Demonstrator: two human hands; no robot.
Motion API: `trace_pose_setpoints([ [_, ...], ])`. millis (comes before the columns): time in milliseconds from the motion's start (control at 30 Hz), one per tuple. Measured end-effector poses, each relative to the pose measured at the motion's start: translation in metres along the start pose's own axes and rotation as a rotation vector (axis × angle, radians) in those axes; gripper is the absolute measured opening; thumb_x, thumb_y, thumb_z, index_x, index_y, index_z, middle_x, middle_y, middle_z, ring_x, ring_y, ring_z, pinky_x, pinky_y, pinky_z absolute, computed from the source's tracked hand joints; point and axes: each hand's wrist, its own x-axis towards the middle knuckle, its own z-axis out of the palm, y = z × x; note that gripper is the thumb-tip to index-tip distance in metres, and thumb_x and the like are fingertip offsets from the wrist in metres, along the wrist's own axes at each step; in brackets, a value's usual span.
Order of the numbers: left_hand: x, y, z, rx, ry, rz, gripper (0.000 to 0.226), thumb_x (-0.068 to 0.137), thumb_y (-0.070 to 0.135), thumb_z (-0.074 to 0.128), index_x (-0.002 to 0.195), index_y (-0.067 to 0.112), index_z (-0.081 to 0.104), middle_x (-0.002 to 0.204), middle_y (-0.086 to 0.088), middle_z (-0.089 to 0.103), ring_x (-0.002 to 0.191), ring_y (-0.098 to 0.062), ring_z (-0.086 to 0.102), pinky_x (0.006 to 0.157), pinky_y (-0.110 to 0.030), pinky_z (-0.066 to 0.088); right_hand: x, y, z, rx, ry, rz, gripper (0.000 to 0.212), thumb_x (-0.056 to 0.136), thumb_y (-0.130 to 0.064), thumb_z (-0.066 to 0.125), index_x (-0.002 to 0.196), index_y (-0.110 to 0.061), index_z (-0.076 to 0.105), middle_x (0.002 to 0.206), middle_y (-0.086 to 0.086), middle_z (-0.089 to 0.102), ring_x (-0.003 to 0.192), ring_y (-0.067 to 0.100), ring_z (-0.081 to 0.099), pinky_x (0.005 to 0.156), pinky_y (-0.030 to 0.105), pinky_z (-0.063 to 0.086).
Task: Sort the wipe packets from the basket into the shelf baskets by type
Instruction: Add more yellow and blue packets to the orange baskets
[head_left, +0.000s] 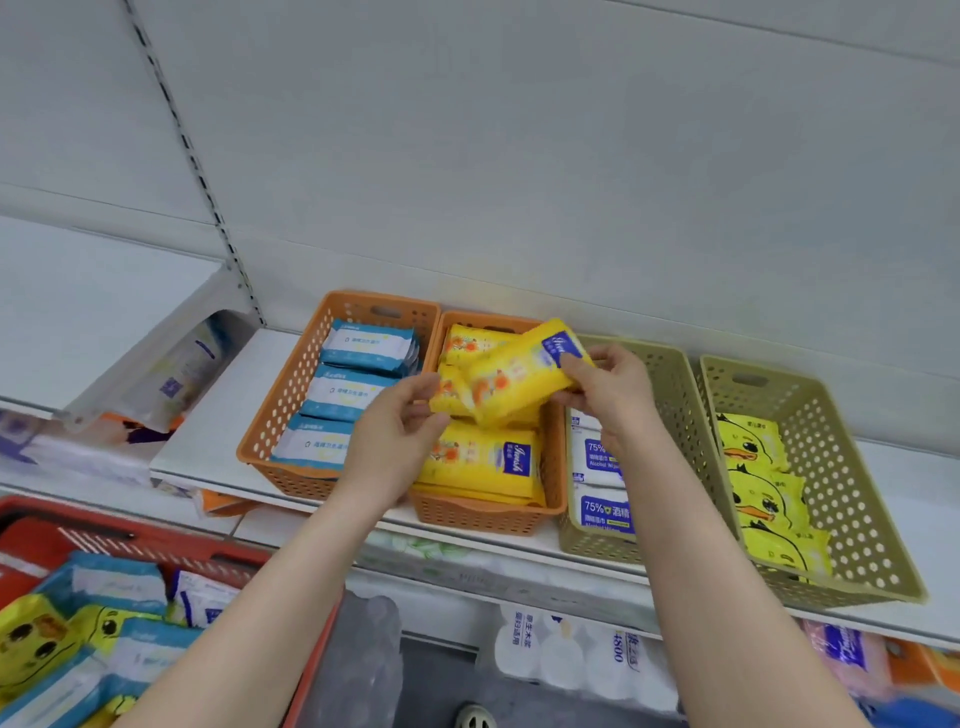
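Both hands hold one yellow floral wipe packet (519, 374) tilted over the second orange shelf basket (488, 514), which holds more yellow floral packets (480, 460). My left hand (400, 431) pinches its lower left end and my right hand (608, 387) grips its upper right end by the blue label. The left orange basket (283, 410) holds blue-and-white packets (345, 392). A beige basket (675, 395) holds white 75% alcohol wipe packets (602, 512). The far-right beige basket (852, 467) holds yellow duck packets (763, 483). The red shopping basket (171, 545) at lower left holds several mixed packets (111, 618).
The four baskets stand on a white shelf (208, 426) against a grey back panel. A higher shelf (88, 322) juts out at the left with goods beneath it. Packaged goods (566, 654) fill the shelf below.
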Motion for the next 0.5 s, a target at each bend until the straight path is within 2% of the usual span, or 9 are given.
trace_pose_setpoints([
  [100,0.02,0.004,0.01,0.143,-0.006,0.102,0.041,0.094,0.018,0.065,0.133,0.023,0.057,0.125,0.008,0.061,0.107,-0.004,0.057,0.084,-0.011,0.043,0.021,0.002,0.012,0.011,0.106,0.039,0.021,0.093,-0.011,0.064,0.108,-0.008,0.05,0.1,0.002,0.06,0.07,0.016,0.072,0.066,0.029,0.061],
  [233,0.049,0.004,0.027,0.318,-0.061,0.111,0.044,0.095,0.022,0.063,0.138,0.023,0.054,0.134,0.0,0.056,0.113,-0.013,0.058,0.096,-0.029,0.049,0.052,0.011,0.036,-0.094,0.069,0.084,0.027,0.095,-0.014,0.061,0.112,-0.017,0.042,0.104,-0.002,0.059,0.073,0.013,0.069,0.073,0.037,0.062],
  [300,0.064,0.002,0.032,0.444,-0.068,0.11,0.048,0.095,0.024,0.062,0.142,0.022,0.05,0.14,-0.003,0.052,0.12,-0.019,0.055,0.102,-0.036,0.047,0.064,0.013,0.043,-0.352,0.01,0.039,0.026,0.096,-0.019,0.058,0.117,-0.015,0.044,0.109,0.002,0.061,0.077,0.016,0.069,0.07,0.036,0.061],
  [367,0.078,0.0,0.038,0.534,-0.074,0.106,0.053,0.095,0.023,0.061,0.146,0.019,0.046,0.148,-0.003,0.045,0.129,-0.021,0.049,0.108,-0.033,0.038,0.072,0.014,0.045,-0.781,-0.03,-0.095,0.031,0.097,-0.028,0.055,0.121,-0.01,0.048,0.114,0.008,0.064,0.091,0.024,0.067,0.064,0.031,0.054],
  [467,0.092,-0.002,0.045,0.623,-0.095,0.106,0.058,0.096,0.021,0.06,0.15,0.015,0.039,0.155,-0.004,0.034,0.14,-0.022,0.036,0.113,-0.031,0.029,0.075,0.014,0.048,-1.153,-0.037,-0.242,0.036,0.098,-0.034,0.049,0.118,-0.005,0.052,0.114,0.015,0.065,0.103,0.033,0.063,0.076,0.035,0.048],
  [500,0.095,-0.004,0.047,0.649,-0.103,0.108,0.06,0.096,0.021,0.06,0.151,0.015,0.037,0.156,-0.004,0.033,0.141,-0.023,0.034,0.114,-0.032,0.028,0.072,0.013,0.05,-1.246,-0.048,-0.273,0.036,0.099,-0.036,0.047,0.116,-0.005,0.055,0.113,0.016,0.065,0.103,0.033,0.062,0.075,0.035,0.046],
])
